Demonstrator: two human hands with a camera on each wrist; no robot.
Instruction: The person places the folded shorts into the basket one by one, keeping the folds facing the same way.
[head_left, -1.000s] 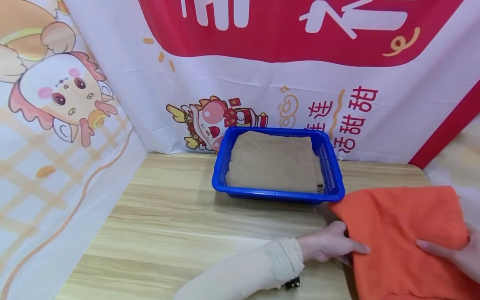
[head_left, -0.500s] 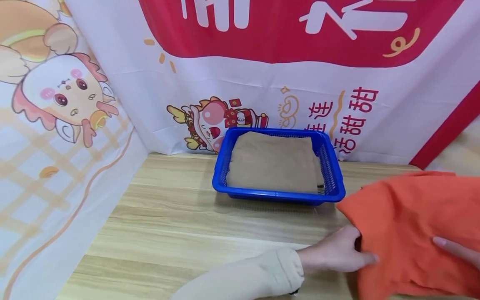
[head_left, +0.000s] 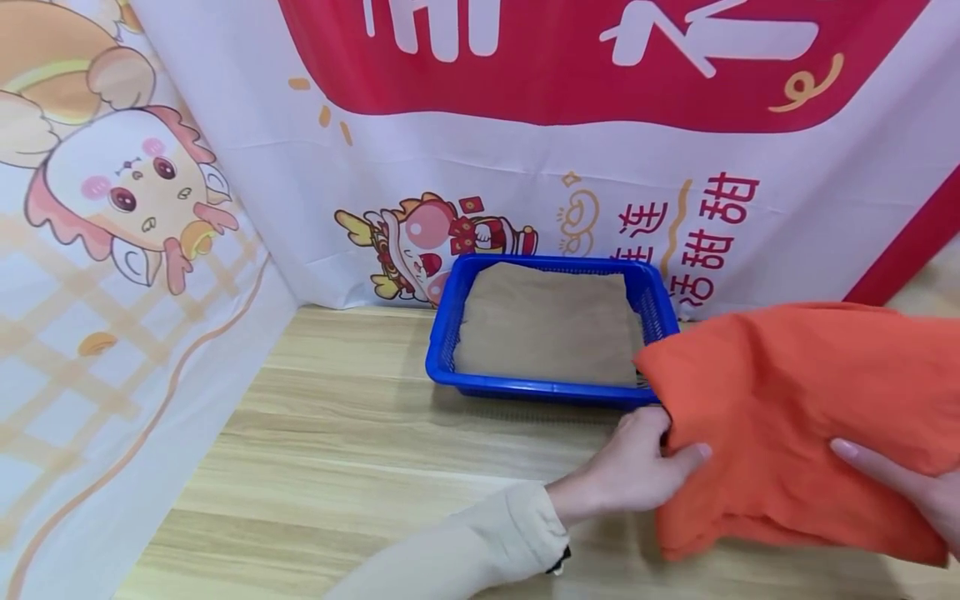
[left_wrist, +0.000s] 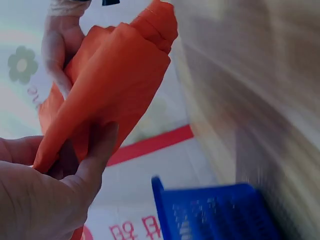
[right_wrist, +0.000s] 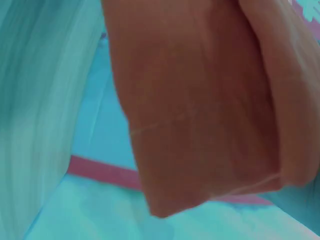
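Observation:
A folded orange garment (head_left: 810, 392) hangs above the table's right side, its left corner overlapping the basket's right end in the head view. My left hand (head_left: 637, 462) pinches its left edge, thumb on top and the other fingers underneath. At the right, my right hand (head_left: 911, 496) holds it with the thumb laid on top; its other fingers are hidden. The left wrist view shows the garment's folds (left_wrist: 120, 75) between both hands. Stitched hems on the orange cloth (right_wrist: 200, 115) fill much of the right wrist view. Its exact kind cannot be told.
A blue plastic basket (head_left: 525, 389) stands at the table's back edge with a folded brown cloth (head_left: 547, 325) lying in it. The wood-grain table (head_left: 337, 467) stretches left and forward. A printed curtain (head_left: 300, 183) hangs right behind the basket.
The orange garment first shifted right, then both hands raised it and brought it back left, to the basket's right end. The basket and brown cloth have stayed put.

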